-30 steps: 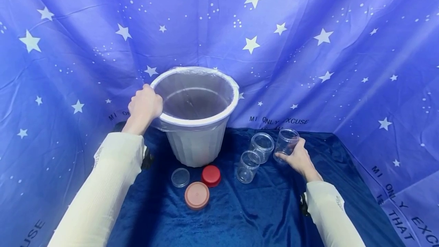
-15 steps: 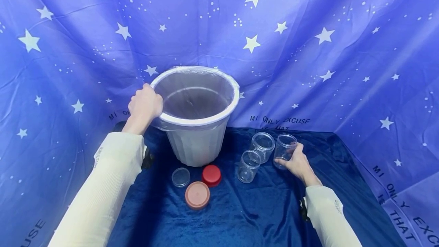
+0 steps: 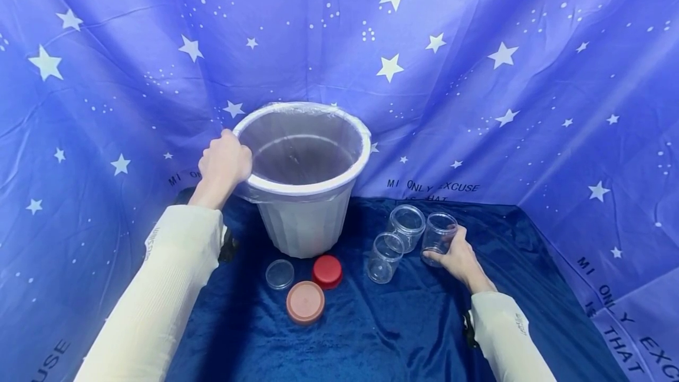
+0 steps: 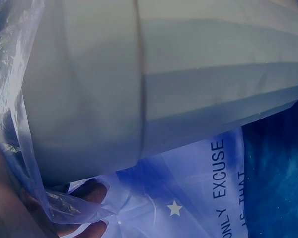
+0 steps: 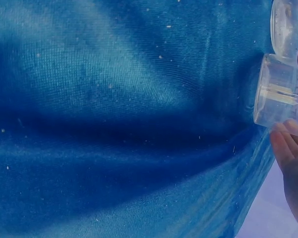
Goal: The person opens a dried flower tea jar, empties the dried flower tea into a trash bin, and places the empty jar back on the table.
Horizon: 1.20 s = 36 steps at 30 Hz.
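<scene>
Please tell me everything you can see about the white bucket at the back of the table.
The white bucket is plastic, with faceted sides that narrow toward the base and a thick rolled rim. A thin clear bag lines it and folds over the rim. It stands upright on the dark blue cloth, against the starred backdrop. The left hand grips its rim. Nothing shows inside.

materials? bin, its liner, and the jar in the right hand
Bin: looks like moulded matte plastic, pale grey, faceted sides. Liner: thin clear plastic film, crinkled and glossy over the rim. Jar: clear and see-through, likely rigid plastic, though glass can't be excluded.
</scene>
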Each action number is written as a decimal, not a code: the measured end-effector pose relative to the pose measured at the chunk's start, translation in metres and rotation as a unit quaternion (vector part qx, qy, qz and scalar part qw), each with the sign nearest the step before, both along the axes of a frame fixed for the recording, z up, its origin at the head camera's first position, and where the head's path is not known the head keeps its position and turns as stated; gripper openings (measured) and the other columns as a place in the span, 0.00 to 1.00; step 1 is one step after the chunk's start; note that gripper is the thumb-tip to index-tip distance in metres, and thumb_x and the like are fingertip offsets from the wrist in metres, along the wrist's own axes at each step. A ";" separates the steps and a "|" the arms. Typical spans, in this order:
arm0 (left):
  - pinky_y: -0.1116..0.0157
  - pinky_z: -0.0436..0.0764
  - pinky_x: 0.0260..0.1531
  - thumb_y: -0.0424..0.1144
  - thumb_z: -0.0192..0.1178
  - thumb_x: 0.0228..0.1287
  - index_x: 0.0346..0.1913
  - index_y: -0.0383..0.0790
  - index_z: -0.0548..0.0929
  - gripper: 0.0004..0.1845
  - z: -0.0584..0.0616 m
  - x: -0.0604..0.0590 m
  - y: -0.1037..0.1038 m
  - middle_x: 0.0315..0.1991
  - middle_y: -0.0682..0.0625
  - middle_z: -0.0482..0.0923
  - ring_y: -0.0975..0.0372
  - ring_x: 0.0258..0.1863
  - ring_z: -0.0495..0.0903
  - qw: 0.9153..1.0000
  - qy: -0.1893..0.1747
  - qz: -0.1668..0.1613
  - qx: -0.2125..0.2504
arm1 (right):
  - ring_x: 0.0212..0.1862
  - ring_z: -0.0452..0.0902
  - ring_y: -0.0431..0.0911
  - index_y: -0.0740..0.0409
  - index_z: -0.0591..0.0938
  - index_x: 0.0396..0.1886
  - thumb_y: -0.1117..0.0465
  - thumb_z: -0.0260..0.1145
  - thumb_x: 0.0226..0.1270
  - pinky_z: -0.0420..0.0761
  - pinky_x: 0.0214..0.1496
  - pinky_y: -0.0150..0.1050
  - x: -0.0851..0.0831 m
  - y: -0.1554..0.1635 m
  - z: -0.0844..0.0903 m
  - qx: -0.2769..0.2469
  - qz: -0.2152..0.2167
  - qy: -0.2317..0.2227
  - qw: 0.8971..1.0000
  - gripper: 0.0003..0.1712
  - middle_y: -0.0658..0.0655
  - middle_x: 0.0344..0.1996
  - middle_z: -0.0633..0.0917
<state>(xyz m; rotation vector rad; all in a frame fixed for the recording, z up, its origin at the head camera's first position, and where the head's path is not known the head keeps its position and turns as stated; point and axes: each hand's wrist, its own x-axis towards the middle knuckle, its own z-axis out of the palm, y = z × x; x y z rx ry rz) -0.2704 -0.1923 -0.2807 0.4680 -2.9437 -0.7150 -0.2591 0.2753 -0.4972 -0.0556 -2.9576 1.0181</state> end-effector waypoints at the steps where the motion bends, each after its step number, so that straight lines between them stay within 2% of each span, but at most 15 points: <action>1: 0.41 0.75 0.51 0.41 0.36 0.68 0.64 0.25 0.63 0.27 0.000 0.000 0.000 0.58 0.25 0.72 0.32 0.56 0.74 1.000 0.000 0.000 0.000 | 0.55 0.76 0.66 0.70 0.52 0.67 0.54 0.76 0.55 0.71 0.59 0.58 0.000 0.000 0.000 0.000 0.000 0.001 1.000 0.53 0.76 0.54 0.77; 11: 0.40 0.75 0.51 0.41 0.37 0.68 0.63 0.25 0.64 0.26 0.000 0.000 0.002 0.58 0.25 0.72 0.32 0.56 0.74 1.000 0.002 -0.003 0.001 | 0.56 0.75 0.68 0.71 0.52 0.67 0.54 0.76 0.55 0.71 0.60 0.60 0.002 0.002 -0.001 0.010 0.001 -0.003 1.000 0.53 0.77 0.55 0.77; 22: 0.40 0.74 0.52 0.41 0.37 0.68 0.62 0.25 0.64 0.26 0.000 0.001 0.001 0.59 0.25 0.72 0.32 0.57 0.73 1.000 0.005 -0.001 0.001 | 0.55 0.76 0.67 0.67 0.53 0.68 0.52 0.76 0.55 0.72 0.57 0.61 0.000 0.004 -0.005 0.018 0.015 0.002 1.000 0.53 0.75 0.55 0.77; 31: 0.39 0.74 0.52 0.41 0.37 0.67 0.62 0.25 0.64 0.26 0.001 0.003 0.000 0.58 0.25 0.72 0.31 0.57 0.73 1.000 0.005 -0.001 0.004 | 0.53 0.76 0.69 0.64 0.52 0.68 0.50 0.76 0.55 0.72 0.56 0.60 0.008 0.001 -0.013 0.007 -0.034 -0.002 0.999 0.54 0.75 0.55 0.78; 36: 0.40 0.74 0.52 0.40 0.37 0.68 0.62 0.25 0.64 0.26 0.001 0.002 0.000 0.59 0.25 0.72 0.32 0.57 0.73 1.000 0.003 -0.002 0.005 | 0.52 0.76 0.71 0.64 0.50 0.68 0.46 0.76 0.55 0.73 0.53 0.62 0.012 0.002 -0.013 0.025 -0.041 -0.009 0.999 0.56 0.78 0.53 0.77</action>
